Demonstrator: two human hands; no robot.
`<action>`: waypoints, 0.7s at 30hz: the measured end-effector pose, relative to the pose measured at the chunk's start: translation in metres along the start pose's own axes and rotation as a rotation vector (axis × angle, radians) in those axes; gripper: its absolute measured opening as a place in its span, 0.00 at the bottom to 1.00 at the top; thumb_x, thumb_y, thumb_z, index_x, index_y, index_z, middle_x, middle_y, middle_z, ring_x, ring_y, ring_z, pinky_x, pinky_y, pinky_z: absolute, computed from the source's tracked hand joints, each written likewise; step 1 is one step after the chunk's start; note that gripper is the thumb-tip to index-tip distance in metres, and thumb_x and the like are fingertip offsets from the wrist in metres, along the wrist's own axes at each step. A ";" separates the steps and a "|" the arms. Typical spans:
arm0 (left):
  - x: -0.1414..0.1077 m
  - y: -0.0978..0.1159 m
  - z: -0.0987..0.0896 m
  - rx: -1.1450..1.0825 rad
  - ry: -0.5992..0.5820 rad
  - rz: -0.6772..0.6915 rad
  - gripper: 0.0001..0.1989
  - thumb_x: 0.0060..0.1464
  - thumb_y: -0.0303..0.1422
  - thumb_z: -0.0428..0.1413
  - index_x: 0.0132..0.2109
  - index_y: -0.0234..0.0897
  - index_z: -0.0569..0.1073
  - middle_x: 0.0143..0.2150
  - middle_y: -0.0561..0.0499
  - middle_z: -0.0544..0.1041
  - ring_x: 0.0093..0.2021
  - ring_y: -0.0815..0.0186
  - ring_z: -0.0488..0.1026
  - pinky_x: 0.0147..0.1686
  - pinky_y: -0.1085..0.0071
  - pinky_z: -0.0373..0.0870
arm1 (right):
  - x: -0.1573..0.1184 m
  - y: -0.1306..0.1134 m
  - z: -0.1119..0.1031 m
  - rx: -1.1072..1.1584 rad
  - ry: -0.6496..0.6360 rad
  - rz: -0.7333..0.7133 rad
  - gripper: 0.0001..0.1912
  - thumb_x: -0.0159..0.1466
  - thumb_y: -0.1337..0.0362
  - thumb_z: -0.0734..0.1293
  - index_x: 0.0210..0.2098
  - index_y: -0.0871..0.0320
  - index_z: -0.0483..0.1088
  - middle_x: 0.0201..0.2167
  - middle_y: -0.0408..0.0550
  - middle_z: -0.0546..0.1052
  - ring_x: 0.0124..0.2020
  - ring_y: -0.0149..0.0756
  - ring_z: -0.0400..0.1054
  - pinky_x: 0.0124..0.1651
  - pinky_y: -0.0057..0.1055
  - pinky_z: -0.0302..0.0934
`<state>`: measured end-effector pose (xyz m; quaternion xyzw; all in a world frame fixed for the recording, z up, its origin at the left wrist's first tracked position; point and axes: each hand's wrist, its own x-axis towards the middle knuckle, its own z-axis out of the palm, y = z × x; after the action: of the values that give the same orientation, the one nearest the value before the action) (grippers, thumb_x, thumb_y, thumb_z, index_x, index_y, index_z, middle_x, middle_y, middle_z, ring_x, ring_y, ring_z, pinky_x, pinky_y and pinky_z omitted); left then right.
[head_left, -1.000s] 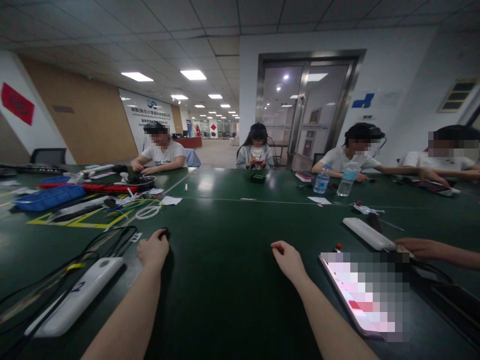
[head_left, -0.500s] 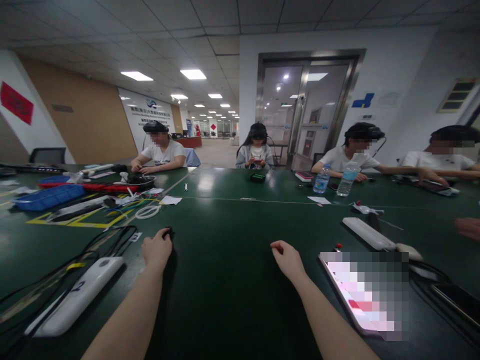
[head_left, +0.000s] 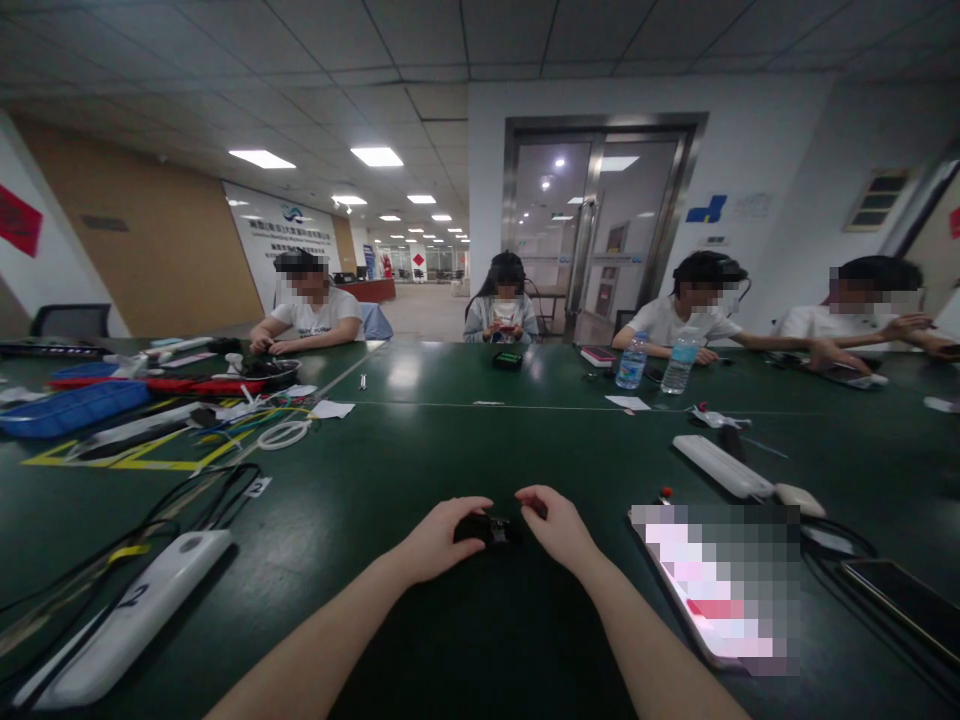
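My left hand (head_left: 439, 540) is closed on a small black object (head_left: 484, 530) with a shiny, greyish right end, gripped between thumb and fingers low over the dark green table (head_left: 420, 460). What kind of thing it is does not show clearly. Just to its right is my right hand (head_left: 559, 528), its fingers curled together and a small gap away from the black object. Whatever may lie between those fingertips is hidden. A lit tablet-like screen (head_left: 697, 590), partly blurred, lies to the right of my right forearm.
A white power strip (head_left: 135, 610) with black cables lies at left, near a blue tray (head_left: 75, 408) and a coiled white cable (head_left: 283, 434). Two water bottles (head_left: 679, 362), another white strip (head_left: 721, 466) and a phone (head_left: 904, 600) are at right. Several people sit opposite.
My left hand has moved right, bringing the black object from the left side to the middle beside my right hand. My right hand has shifted slightly left. The view has turned a little.
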<state>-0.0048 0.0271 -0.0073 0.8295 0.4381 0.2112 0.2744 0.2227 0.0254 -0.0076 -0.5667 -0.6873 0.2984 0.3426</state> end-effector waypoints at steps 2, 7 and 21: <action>-0.001 -0.002 0.002 -0.050 -0.014 -0.005 0.30 0.49 0.35 0.58 0.59 0.47 0.61 0.51 0.51 0.72 0.53 0.61 0.66 0.55 0.61 0.59 | -0.005 -0.012 0.001 0.008 -0.108 -0.109 0.11 0.58 0.67 0.62 0.40 0.56 0.72 0.37 0.45 0.73 0.38 0.34 0.68 0.43 0.33 0.62; 0.002 -0.013 0.004 -0.074 -0.017 -0.006 0.32 0.47 0.38 0.60 0.59 0.44 0.61 0.51 0.50 0.72 0.53 0.60 0.66 0.54 0.61 0.60 | -0.017 -0.032 -0.001 -0.100 -0.284 -0.220 0.12 0.54 0.60 0.68 0.38 0.54 0.73 0.41 0.46 0.71 0.44 0.39 0.64 0.46 0.36 0.60; -0.001 0.000 -0.007 -0.024 -0.096 0.008 0.21 0.52 0.40 0.55 0.53 0.44 0.69 0.52 0.51 0.70 0.51 0.62 0.66 0.52 0.62 0.62 | 0.010 0.003 -0.025 0.649 0.543 0.402 0.20 0.50 0.53 0.69 0.39 0.55 0.70 0.38 0.47 0.74 0.38 0.38 0.68 0.35 0.31 0.65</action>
<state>-0.0094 0.0287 -0.0023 0.8369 0.4188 0.1777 0.3042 0.2435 0.0364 0.0066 -0.6096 -0.3208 0.3994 0.6049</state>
